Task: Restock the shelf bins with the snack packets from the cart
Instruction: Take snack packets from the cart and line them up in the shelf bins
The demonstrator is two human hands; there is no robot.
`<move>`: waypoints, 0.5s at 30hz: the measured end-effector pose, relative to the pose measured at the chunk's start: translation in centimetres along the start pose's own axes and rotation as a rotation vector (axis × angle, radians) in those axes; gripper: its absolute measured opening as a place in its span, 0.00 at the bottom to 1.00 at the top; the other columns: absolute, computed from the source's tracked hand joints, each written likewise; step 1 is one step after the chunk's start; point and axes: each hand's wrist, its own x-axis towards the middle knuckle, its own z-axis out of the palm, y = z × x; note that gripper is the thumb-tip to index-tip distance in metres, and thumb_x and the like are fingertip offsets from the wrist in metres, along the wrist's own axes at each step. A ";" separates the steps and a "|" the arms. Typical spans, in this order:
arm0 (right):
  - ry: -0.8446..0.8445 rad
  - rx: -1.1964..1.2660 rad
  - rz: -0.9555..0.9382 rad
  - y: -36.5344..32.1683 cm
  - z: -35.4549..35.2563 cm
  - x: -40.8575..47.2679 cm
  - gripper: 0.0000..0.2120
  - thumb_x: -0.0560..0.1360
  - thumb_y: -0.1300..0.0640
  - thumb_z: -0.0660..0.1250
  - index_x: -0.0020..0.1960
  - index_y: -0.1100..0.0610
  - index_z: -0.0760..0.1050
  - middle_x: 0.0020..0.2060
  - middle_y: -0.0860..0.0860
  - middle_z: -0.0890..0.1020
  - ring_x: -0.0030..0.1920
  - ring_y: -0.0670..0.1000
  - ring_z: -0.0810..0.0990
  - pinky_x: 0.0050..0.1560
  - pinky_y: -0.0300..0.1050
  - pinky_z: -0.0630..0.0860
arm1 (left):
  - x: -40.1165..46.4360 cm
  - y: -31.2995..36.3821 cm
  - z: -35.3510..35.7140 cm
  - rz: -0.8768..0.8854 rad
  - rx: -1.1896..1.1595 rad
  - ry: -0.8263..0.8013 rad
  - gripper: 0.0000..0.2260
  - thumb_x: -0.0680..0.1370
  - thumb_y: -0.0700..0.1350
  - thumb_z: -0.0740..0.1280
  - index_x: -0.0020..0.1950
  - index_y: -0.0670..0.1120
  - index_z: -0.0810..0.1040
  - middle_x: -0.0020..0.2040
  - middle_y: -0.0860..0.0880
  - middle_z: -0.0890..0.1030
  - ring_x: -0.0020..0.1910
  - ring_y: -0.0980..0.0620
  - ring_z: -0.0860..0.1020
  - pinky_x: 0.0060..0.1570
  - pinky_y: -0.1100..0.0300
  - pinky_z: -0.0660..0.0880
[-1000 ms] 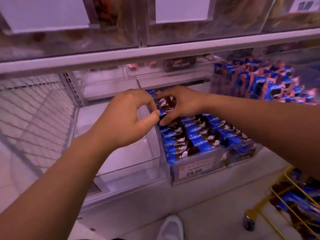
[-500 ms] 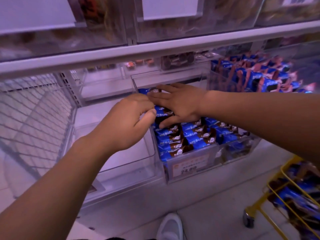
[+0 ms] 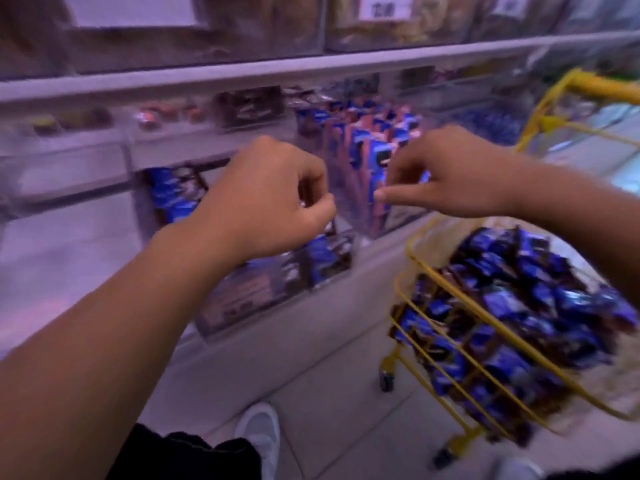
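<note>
The view is blurred by motion. A clear shelf bin [image 3: 242, 299] at centre holds rows of blue and brown snack packets [image 3: 173, 199]. My left hand [image 3: 266, 199] hovers above that bin with loosely curled fingers and nothing visible in it. My right hand [image 3: 450, 174] hangs further right, thumb out and fingers drooping, also holding nothing. Below the right hand stands a yellow wire cart [image 3: 450, 355], heaped with the same blue packets [image 3: 519, 306].
A second clear bin [image 3: 367, 143] behind the hands holds upright blue packets. To the left sits another clear bin [image 3: 69, 237]. A shelf edge [image 3: 311, 67] runs overhead with more bins above it. My white shoe [image 3: 259, 434] is on the floor by the shelf base.
Both hands have lifted off the packets in the bin and moved apart. The view has swung right, bringing the yellow cart and its packets into sight.
</note>
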 end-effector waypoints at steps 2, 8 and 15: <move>-0.097 0.022 0.187 3.1 -0.1 -5.3 0.12 0.73 0.44 0.72 0.40 0.53 0.81 0.33 0.47 0.82 0.37 0.49 0.81 0.37 0.42 0.71 | 2.5 3.5 2.8 0.101 -0.013 -0.101 0.11 0.69 0.53 0.63 0.36 0.48 0.81 0.33 0.52 0.83 0.35 0.53 0.81 0.40 0.56 0.76; -0.872 -0.008 0.646 10.2 5.1 -14.0 0.51 0.61 0.39 0.80 0.77 0.49 0.61 0.73 0.48 0.70 0.71 0.53 0.71 0.70 0.49 0.68 | 7.7 11.6 12.6 0.285 0.161 -0.617 0.13 0.71 0.55 0.70 0.49 0.48 0.83 0.45 0.48 0.84 0.46 0.46 0.81 0.47 0.54 0.78; -0.934 0.078 0.528 11.9 8.0 -13.5 0.59 0.63 0.37 0.79 0.80 0.42 0.44 0.80 0.48 0.54 0.79 0.55 0.57 0.74 0.57 0.63 | 9.9 13.1 21.4 0.079 0.410 -1.121 0.30 0.68 0.61 0.76 0.66 0.51 0.75 0.59 0.49 0.81 0.56 0.45 0.80 0.58 0.49 0.77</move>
